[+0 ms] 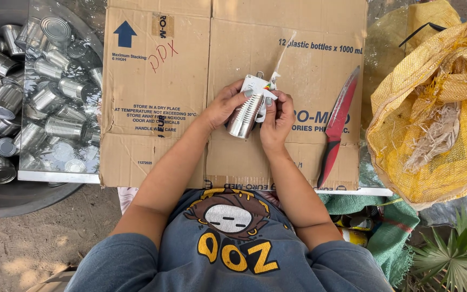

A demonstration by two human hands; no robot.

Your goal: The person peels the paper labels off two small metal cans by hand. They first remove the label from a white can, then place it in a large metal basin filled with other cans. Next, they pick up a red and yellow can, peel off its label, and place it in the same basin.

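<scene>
Both hands wrap one ribbed silver tin can (244,116) over the flattened brown cardboard box (158,92): left hand (224,106) grips its side, right hand (277,119) pinches what looks like a half-hidden white paper label (256,84). A red-handled knife (337,127) lies nearby.

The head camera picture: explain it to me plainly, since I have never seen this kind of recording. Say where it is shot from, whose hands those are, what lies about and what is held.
There is no machine here. A person wears a camera on the head, looking down at their own bare arms over a flattened brown cardboard box used as a work surface. The left hand and the right hand together hold a ribbed silver tin can, with a white paper label partly loose at its top. A red-handled knife lies on the cardboard beside the right hand. At the left edge, many bare silver cans sit in water in a dark round tub. At the right lies a yellow woven sack.
</scene>
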